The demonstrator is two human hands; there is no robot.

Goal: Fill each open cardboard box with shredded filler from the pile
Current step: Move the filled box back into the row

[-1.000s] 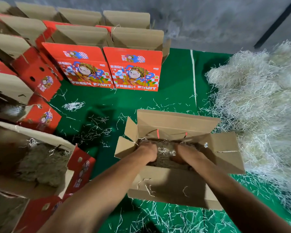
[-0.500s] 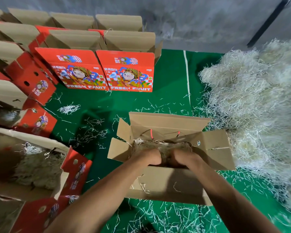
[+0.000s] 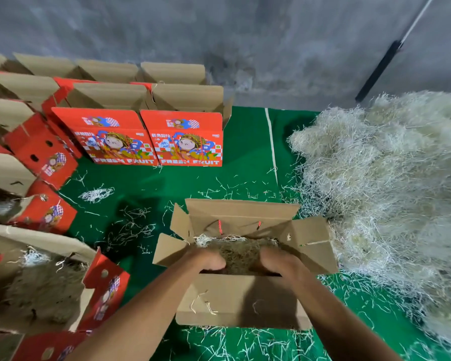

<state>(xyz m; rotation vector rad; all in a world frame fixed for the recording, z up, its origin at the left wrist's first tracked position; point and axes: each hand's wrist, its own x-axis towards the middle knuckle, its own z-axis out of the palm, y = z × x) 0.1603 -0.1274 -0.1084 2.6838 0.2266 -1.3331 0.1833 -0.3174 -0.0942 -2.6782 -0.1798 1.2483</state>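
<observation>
Both hands' curled fingers (image 3: 216,264) seemingly grip filler (image 3: 238,252) inside the box (image 3: 235,300).

Both hands (image 3: 248,263) in filler-packed box (image 3: 241,300)

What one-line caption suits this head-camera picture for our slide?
Both hands, left and right, press shredded filler into an open cardboard box beside the pile.
</observation>
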